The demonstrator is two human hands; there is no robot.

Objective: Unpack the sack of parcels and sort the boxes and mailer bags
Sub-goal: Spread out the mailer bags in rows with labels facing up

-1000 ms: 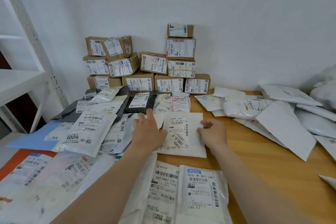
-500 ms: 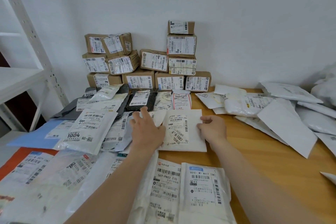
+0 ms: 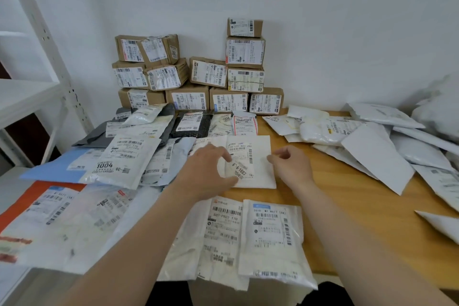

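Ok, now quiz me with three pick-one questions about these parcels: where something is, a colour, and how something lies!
1. Where are the cardboard boxes stacked? A on the white shelf; B against the wall at the back; C in the person's lap.
2. What colour is the mailer bag between the left hand and the right hand? A black; B white; C orange.
3. How is that mailer bag lying? A flat on the table, label up; B standing on its edge; C rolled into a tube.
Answers: 1 B, the stack stands right at the wall; 2 B, it is white with a printed label; 3 A, its label faces up.
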